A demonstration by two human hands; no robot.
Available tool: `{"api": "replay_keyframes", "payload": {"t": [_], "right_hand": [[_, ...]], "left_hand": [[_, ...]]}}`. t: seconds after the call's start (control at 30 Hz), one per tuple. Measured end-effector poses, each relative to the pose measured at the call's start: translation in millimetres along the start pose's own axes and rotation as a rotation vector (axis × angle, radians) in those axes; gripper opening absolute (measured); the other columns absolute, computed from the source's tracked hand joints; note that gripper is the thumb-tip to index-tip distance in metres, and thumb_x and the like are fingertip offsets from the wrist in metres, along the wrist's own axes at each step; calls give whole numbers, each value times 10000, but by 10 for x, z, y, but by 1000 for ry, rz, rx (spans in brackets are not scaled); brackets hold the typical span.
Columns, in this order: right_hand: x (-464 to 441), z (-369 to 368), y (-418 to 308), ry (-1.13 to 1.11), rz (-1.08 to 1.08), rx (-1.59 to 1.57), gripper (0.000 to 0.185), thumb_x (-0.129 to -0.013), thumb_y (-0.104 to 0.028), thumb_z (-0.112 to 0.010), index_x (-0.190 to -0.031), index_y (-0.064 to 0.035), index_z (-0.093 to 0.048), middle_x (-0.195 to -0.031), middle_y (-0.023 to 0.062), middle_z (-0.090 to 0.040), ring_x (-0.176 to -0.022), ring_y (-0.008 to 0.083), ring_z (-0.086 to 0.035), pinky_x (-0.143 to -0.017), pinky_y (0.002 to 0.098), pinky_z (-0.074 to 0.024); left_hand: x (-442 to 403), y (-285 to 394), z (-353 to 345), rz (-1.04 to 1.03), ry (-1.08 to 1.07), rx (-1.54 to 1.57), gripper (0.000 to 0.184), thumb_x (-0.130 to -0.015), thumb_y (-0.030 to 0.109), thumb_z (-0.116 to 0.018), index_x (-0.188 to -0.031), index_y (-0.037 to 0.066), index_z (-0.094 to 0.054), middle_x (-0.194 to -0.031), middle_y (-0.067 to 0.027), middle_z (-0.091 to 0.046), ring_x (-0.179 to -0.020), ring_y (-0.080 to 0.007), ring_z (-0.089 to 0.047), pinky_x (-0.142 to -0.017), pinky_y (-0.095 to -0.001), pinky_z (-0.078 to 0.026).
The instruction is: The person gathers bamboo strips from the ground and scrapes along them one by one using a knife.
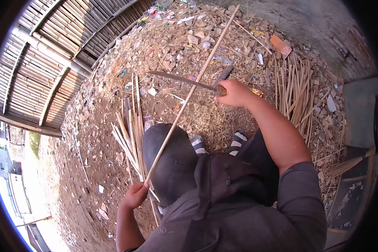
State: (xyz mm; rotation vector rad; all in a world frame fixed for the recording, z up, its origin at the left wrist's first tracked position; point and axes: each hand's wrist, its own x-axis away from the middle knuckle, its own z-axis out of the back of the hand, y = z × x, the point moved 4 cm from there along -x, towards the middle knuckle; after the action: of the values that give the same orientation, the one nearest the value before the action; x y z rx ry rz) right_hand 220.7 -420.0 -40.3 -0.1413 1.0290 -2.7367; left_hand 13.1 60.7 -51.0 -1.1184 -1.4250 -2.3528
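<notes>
Apparently steadied: strip (216,46) passing over knee (178,147)

Left hand (135,195) grips its low end, probably for control; right hand (232,93) is closed round the knife (176,79) handle. Curved dark blade crosses the slim, pale strip; contact unclear. Split bundles (290,90) flank the legs, on gritty ground (92,159).

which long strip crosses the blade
The pale strip in the left hand, slanting across the knife; the others lie in the left pile and right pile.
</notes>
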Motion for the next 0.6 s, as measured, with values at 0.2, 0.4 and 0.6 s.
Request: {"api": "replay_keyframes", "payload": {"t": [0.2, 0.4, 0.6], "right_hand": [[82, -65, -268, -43, -94, -870, 301, -931, -200, -700, -1139, 10, -640, -763, 34, -632, -644, 105, -625, -605, 268, -512], [86, 17, -296, -14, -60, -961, 227, -921, -193, -695, -1052, -17, -639, -819, 39, -625, -584, 86, -557, -555, 263, -447], [206, -74, -561, -34, 24, -937, 204, -912, -229, -727, -975, -60, -632, -806, 10, -609, -587, 70, -539, -544, 247, -438]], "left_hand": [[134, -82, -80, 49, -70, 9, 383, -1054, 362, -525, -758, 120, -518, -634, 71, -465, -554, -59, -395, -497, -261, -333], [232, 123, -150, -70, 84, -343, 360, -1026, 361, -569, -859, 43, -604, -697, -33, -589, -636, -142, -547, -580, -297, -438], [247, 753, -582, -384, 452, -559, 376, -874, 208, -761, -1127, -3, -580, -890, -144, -662, -761, -266, -680, -632, -384, -542]]}}
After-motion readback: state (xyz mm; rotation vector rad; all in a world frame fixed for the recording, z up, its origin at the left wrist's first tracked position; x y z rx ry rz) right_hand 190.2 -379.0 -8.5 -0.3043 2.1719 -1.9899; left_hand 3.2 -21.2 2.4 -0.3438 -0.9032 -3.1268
